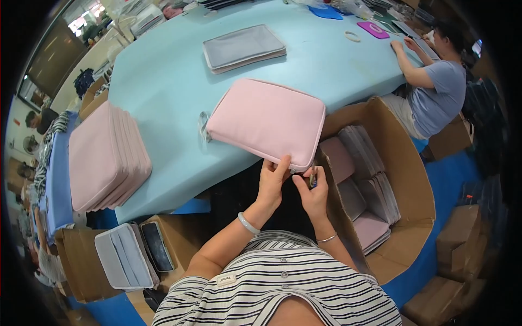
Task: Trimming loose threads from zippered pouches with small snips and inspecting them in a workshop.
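A pink zippered laptop sleeve point(266, 122) lies tilted over the blue table's near edge, with a grey strap loop point(204, 127) at its left end. My left hand point(270, 185) grips the near corner, thumb on top and fingers underneath. Close beside that corner, my right hand point(313, 193) is closed on a small metal tool point(314, 178) with a bit of blue on it; its exact kind is hard to make out. The fingers of this hand are at the sleeve's zipper edge.
Pink sleeves point(98, 157) are stacked at the table's left. A grey pair point(244, 46) lies farther back. On my right, an open carton point(402, 217) contains pink and grey sleeves. Lower left are a grey case point(125, 258) and phone point(156, 246). A co-worker point(437, 89) sits at the right.
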Tool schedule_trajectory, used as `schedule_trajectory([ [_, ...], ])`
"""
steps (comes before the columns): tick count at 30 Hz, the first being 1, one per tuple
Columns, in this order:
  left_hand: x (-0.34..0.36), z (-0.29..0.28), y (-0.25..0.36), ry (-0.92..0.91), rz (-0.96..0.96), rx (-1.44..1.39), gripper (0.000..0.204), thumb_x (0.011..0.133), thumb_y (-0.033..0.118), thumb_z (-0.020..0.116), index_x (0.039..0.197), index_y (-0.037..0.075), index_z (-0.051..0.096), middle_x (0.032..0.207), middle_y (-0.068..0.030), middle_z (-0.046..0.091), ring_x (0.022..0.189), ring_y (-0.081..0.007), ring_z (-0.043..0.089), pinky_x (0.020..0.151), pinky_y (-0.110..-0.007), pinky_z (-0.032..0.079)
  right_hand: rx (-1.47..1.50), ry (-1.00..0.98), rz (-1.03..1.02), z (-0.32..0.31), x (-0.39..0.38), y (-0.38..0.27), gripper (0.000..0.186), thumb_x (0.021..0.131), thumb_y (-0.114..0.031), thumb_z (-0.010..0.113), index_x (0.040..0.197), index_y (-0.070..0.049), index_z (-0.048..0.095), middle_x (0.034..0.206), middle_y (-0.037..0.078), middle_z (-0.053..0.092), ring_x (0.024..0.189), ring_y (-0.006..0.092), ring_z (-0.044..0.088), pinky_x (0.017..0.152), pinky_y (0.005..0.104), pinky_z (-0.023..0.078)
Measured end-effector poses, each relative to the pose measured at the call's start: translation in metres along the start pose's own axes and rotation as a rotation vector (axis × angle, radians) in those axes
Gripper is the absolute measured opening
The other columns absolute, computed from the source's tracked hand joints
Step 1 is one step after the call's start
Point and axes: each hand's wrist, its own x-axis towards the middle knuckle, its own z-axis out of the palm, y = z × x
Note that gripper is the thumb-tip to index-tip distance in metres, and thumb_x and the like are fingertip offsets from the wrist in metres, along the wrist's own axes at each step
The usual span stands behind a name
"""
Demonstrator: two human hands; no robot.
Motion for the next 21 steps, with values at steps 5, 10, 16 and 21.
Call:
schedule_trajectory([
  [5, 0.000, 0.013, -0.014, 0.001, 0.009, -0.015, 0.045, 0.086, 0.020, 0.069, 0.121, 0.003, 0.046, 0.107, -0.0057, 0.056, 0.093, -0.0119, 0.057, 0.077, -0.026, 0.048, 0.025, 0.130, -0.012, 0.008, 0.003, 0.009, 0.036, 0.075, -0.014, 0.078, 0.086, -0.006, 0.044, 0.062, -0.003, 0.045, 0.057, 0.0053, 0.041, 0.052, 0.0222, 0.037],
  [10, 0.007, 0.012, -0.018, 0.016, 0.017, -0.010, 0.045, 0.087, 0.019, 0.068, 0.121, 0.003, 0.044, 0.108, -0.0066, 0.056, 0.093, -0.0122, 0.057, 0.078, -0.026, 0.049, -0.127, 0.164, 0.004, -0.001, 0.007, 0.001, 0.024, 0.078, -0.011, 0.075, 0.085, -0.002, 0.054, 0.065, 0.002, 0.056, 0.055, 0.0080, 0.047, 0.053, 0.0238, 0.040],
  [16, 0.014, 0.002, -0.015, -0.039, -0.008, 0.031, 0.042, 0.089, 0.020, 0.064, 0.122, 0.003, 0.043, 0.110, -0.0083, 0.056, 0.093, -0.0145, 0.061, 0.079, -0.030, 0.054, -0.292, 0.096, -0.137, -0.020, 0.013, 0.000, 0.017, 0.078, -0.012, 0.073, 0.083, -0.003, 0.060, 0.072, 0.012, 0.064, 0.063, 0.0282, 0.062, 0.055, 0.0337, 0.046],
  [21, 0.009, -0.005, -0.005, -0.076, 0.026, 0.075, 0.040, 0.092, 0.018, 0.061, 0.123, 0.000, 0.043, 0.110, -0.0111, 0.059, 0.093, -0.0186, 0.064, 0.081, -0.033, 0.055, -0.518, 0.094, -0.266, -0.029, 0.018, -0.007, 0.021, 0.076, -0.014, 0.075, 0.076, -0.002, 0.058, 0.070, 0.011, 0.063, 0.061, 0.0271, 0.061, 0.055, 0.0332, 0.046],
])
